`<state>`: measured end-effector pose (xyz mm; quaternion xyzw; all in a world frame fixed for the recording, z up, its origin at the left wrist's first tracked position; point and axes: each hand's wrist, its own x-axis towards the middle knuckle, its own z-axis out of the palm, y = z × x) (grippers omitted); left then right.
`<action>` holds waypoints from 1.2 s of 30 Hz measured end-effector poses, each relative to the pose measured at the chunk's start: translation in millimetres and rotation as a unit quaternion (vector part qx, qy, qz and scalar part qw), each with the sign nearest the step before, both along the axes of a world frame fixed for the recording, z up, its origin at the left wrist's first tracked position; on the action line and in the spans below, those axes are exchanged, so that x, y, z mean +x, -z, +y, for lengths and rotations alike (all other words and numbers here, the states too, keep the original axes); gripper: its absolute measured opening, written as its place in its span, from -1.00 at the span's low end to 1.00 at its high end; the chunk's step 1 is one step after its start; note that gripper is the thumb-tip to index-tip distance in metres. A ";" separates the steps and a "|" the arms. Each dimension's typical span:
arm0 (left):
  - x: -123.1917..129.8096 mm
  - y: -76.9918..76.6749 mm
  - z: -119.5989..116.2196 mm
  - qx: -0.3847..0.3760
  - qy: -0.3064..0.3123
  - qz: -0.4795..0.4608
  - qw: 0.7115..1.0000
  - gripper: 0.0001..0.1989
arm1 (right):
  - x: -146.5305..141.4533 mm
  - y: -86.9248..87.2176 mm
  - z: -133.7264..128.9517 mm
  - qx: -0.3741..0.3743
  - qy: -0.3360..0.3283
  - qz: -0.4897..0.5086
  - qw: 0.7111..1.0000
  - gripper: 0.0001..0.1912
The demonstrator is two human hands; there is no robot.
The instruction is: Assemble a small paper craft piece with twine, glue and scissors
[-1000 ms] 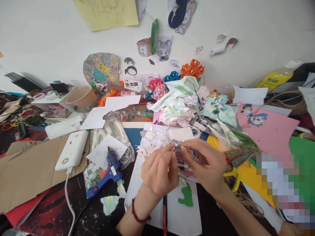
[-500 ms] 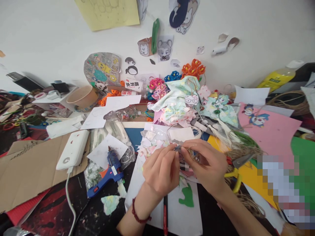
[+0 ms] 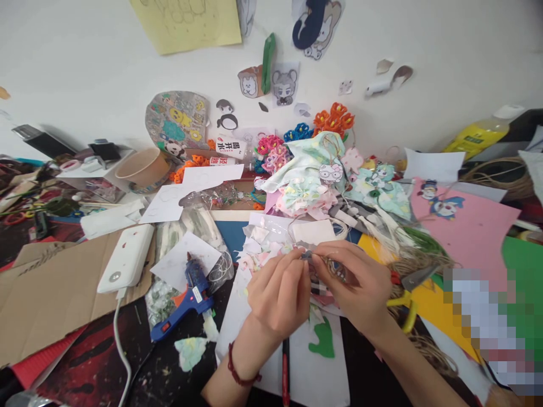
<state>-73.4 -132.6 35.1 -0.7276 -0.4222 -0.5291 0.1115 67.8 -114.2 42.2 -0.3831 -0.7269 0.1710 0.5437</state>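
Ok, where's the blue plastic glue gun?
In the head view, the blue plastic glue gun is left of the bare left hand, partly over the angular white paper sheet; the white rectangular device is farther left.

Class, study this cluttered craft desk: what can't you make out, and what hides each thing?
Head view: the full shape of the grey piece, hidden by the left hand and right hand.
Head view: the top of the yellow sheet, cut off by the upper edge.
Head view: whatever the pixelated patch covers.
Head view: the label wording on the yellow bottle, too small and soft.
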 end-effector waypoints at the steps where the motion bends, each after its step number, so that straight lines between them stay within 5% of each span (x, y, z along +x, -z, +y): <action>1: -0.2 0.0 0.0 -0.002 0.000 0.009 1.000 -0.86 | 0.0 0.0 0.1 0.005 0.002 -0.006 1.000 -0.86; 19: -3.0 1.3 3.0 -0.035 -0.018 0.060 0.997 -0.87 | -2.2 1.8 2.9 0.080 -0.002 -0.054 0.995 -0.79; 36: -0.9 -1.1 2.5 -0.043 -0.001 0.012 0.999 -0.89 | 5.1 7.1 9.8 -0.094 0.026 0.069 0.993 -0.92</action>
